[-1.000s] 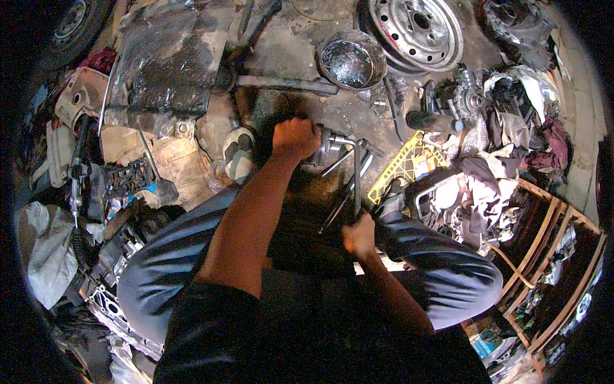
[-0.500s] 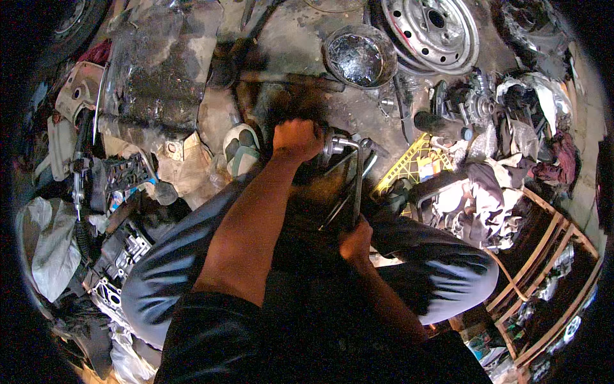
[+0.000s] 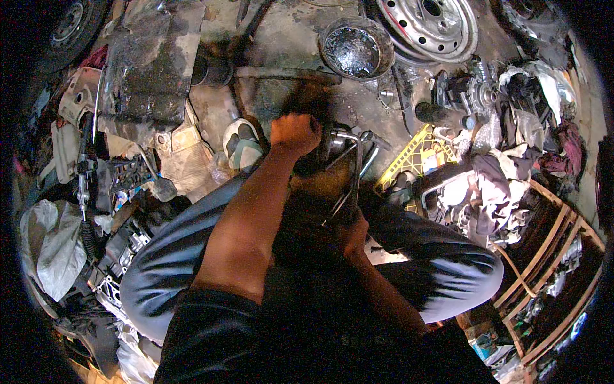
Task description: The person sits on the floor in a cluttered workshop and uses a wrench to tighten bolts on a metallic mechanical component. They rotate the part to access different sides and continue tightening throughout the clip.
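Observation:
My left hand (image 3: 295, 136) is closed in a fist at the middle of the view, against a dark part on the ground between my legs; what its fingers hold is hidden. Just right of it, a bent L-shaped metal wrench (image 3: 357, 171) meets a shiny round socket-like end (image 3: 336, 144). My right hand (image 3: 353, 234) is wrapped round the wrench's lower end, close to my body. A thin metal rod (image 3: 339, 210) slants beside the wrench. Deep shadow covers the part under both hands.
A round pan of dark liquid (image 3: 357, 48) and a steel wheel rim (image 3: 430, 32) lie ahead. To the right are a yellow plastic crate (image 3: 409, 157), rags (image 3: 495, 192) and a rusty metal frame (image 3: 534, 256). Engine parts (image 3: 137, 243) and a grey plastic bag (image 3: 56, 246) crowd the left.
My right hand and the wrench's lower end have shifted slightly toward the left. The left fist stays almost in place, and the whole view has tilted a little.

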### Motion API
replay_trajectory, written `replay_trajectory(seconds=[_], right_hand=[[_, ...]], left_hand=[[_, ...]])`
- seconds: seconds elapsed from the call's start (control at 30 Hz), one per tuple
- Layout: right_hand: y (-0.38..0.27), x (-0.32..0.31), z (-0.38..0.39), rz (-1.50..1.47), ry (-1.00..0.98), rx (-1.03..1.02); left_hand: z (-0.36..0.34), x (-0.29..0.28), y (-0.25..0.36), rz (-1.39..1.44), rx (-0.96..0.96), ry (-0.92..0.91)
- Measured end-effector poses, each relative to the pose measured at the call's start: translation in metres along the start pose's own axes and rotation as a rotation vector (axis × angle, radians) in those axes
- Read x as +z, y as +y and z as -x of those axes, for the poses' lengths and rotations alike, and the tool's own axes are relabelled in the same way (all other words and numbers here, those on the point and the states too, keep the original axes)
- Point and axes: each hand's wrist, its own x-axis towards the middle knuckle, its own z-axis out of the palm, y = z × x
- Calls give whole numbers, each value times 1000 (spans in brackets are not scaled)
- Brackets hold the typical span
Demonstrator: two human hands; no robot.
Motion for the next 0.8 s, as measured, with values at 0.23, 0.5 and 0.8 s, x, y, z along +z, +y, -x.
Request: replay_trajectory(seconds=[0.23, 0.5, 0.8], right_hand=[[-4, -1, -1, -61, -18, 1], [9, 14, -9, -23, 1, -24], [35, 28, -15, -48, 79, -59]], left_hand=[[-3, -7, 2, 19, -23, -69], [-10, -18, 2, 5, -35, -169], [-5, -18, 3, 7, -27, -133]])
